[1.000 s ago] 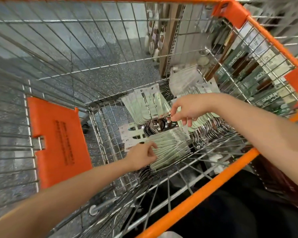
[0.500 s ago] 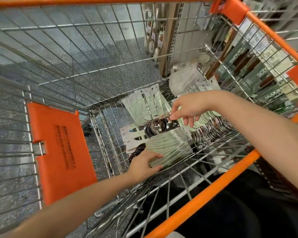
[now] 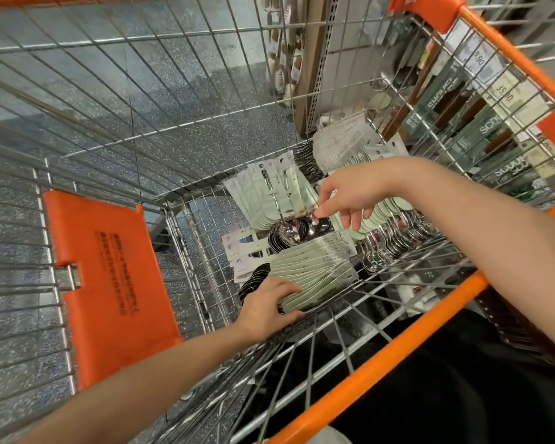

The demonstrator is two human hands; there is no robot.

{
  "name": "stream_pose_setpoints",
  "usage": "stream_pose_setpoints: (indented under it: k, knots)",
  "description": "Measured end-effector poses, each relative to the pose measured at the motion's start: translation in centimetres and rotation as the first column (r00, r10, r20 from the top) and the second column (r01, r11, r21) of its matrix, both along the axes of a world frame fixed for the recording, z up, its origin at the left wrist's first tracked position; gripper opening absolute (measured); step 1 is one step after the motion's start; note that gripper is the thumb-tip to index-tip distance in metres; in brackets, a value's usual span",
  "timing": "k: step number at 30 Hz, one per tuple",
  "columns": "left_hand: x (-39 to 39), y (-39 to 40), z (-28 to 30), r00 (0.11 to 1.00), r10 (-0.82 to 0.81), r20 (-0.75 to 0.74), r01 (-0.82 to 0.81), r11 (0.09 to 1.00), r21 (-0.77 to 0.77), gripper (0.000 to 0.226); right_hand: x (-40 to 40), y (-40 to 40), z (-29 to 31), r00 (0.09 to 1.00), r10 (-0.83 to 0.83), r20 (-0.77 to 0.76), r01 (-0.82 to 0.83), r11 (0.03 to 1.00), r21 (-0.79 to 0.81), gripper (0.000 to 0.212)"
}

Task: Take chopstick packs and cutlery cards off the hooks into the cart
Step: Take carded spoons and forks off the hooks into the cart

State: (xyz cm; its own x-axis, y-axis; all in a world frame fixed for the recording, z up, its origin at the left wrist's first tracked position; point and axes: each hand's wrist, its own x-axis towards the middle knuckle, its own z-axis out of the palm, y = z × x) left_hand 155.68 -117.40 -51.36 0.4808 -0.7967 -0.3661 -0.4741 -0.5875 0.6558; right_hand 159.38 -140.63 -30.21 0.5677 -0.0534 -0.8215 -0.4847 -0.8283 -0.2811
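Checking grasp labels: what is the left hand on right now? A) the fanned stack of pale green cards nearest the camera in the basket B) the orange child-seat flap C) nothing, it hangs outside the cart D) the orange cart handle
A: the left hand grips the near end of the fanned stack of pale green cards low in the cart basket, away from the orange child-seat flap.

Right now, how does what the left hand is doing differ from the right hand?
The left hand sits low at the cart's near end, gripping the edge of a fanned stack of pale green cutlery cards. The right hand is higher up, fingers loosely spread, thumb and forefinger pinching at the upright spoon cards. Both reach inside the orange wire cart.
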Motion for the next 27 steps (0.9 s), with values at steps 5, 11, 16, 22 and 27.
stream_pose_setpoints:
  k: [5,11,16,22,27]
  knots:
    - [-0.1,-0.1,-0.1,1.0,0.023,0.012,-0.023,0.999,-0.024,0.049,0.0,-0.2,0.1,1.0,-0.002,-0.004,0.002,1.0,0.007,0.036]
    - [-0.2,-0.2,-0.1,0.999,-0.009,0.045,0.011,0.999,-0.04,0.044,0.0,-0.4,-0.1,1.0,-0.01,-0.013,0.01,1.0,0.009,0.036]
    - [-0.4,-0.1,-0.4,0.997,-0.02,0.076,0.024,0.999,-0.045,0.044,0.0,-0.4,-0.4,1.0,-0.005,-0.025,0.005,1.0,0.007,0.034]
    - [-0.6,-0.6,-0.1,0.995,-0.027,0.093,0.029,0.999,-0.025,0.045,0.0,-0.5,-0.6,0.998,0.007,-0.056,-0.006,1.0,0.004,0.031]
    - [-0.3,-2.0,0.6,0.949,-0.185,0.255,0.175,0.983,0.063,0.039,0.0,-0.5,-0.9,0.998,0.007,-0.07,-0.008,1.0,-0.001,0.031]
